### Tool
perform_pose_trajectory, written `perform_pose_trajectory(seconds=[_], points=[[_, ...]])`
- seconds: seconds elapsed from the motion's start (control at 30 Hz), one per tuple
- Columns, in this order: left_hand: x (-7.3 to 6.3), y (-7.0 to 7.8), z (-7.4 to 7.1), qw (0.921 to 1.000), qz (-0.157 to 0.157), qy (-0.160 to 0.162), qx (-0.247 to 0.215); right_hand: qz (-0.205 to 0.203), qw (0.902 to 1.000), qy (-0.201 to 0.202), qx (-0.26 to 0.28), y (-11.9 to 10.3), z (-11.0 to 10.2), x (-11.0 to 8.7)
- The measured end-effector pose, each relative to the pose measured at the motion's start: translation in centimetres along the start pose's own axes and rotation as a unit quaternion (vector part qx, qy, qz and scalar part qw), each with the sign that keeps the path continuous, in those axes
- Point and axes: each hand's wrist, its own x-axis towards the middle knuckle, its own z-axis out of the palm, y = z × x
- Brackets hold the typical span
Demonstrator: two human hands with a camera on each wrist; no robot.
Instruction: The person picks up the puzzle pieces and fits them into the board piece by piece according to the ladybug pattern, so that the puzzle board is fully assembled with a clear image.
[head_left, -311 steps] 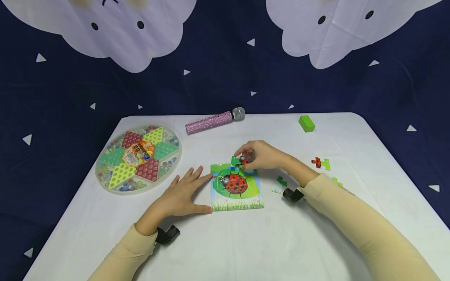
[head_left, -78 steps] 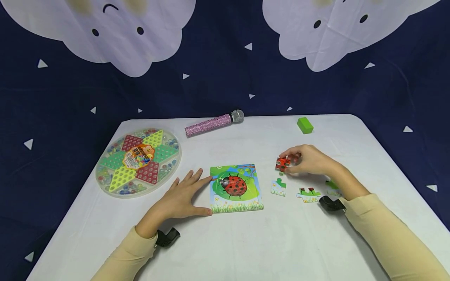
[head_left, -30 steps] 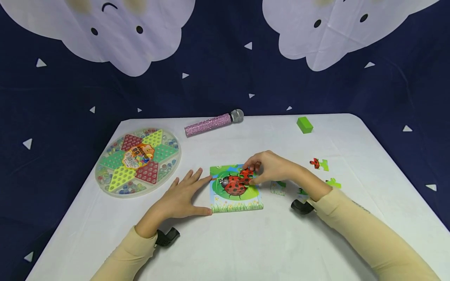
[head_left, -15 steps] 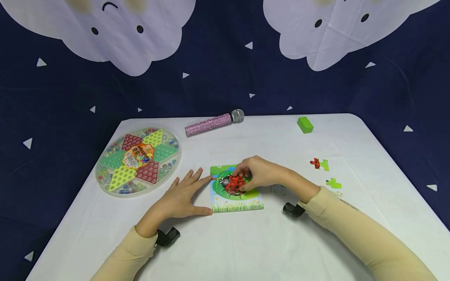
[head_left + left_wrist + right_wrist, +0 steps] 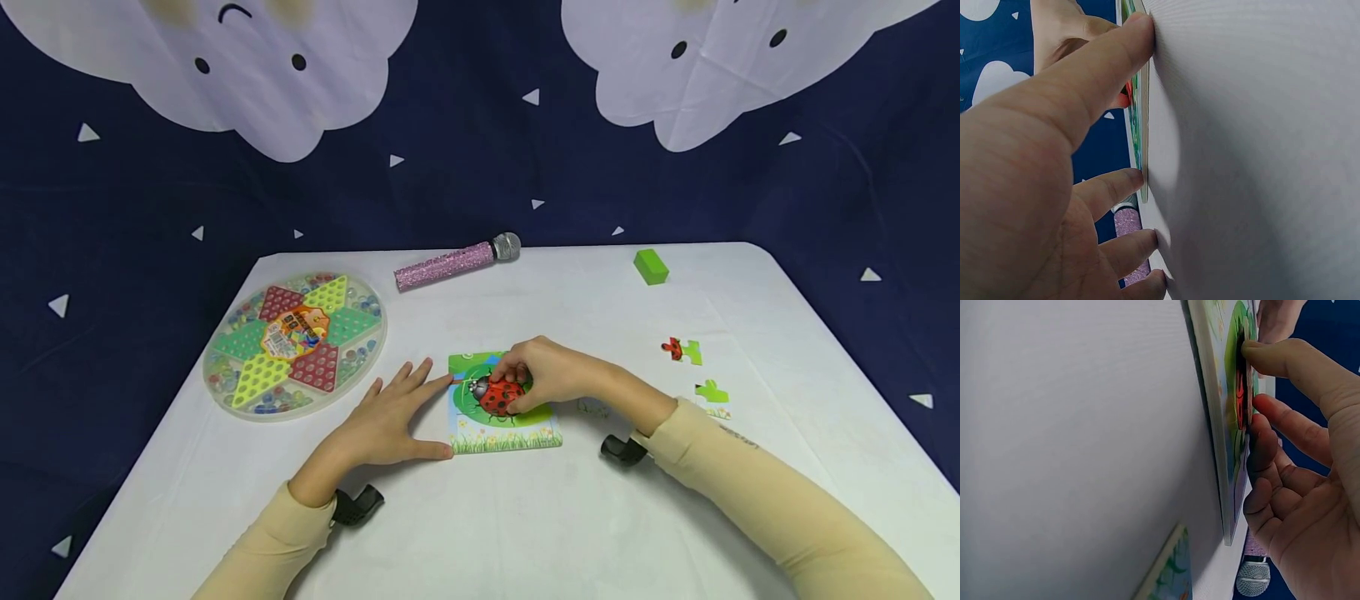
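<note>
Now pinching the red ladybug piece (image 5: pixel 508 395) in the right hand (image 5: pixel 551 375) — carried leftward over the table (image 5: pixel 525 525) onto the puzzle board (image 5: pixel 510 442) beneath those fingertips, so apparently at the matching step. Still keeping the left hand (image 5: pixel 382 421) spread — thumb and index touching the board's left edge.

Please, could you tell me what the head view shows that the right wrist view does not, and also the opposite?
Only the head view: the round game board, the green block, the red-and-green loose piece and the green loose piece near it.

Only the right wrist view: the palm side of the right hand, and the held piece seen edge-on between thumb and fingers.

Both: the right hand, the ladybug board, the microphone, the left hand and part of a grassy loose piece.
</note>
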Motion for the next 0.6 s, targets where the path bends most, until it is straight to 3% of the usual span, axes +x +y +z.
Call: perform_pose_trajectory(seconds=[0.6], points=[[-0.08, -0.04, 0.03, 1.0, 0.006, 0.005, 0.0, 0.01, 0.9999, 0.0, -0.011, -0.19, 0.06, 0.17]])
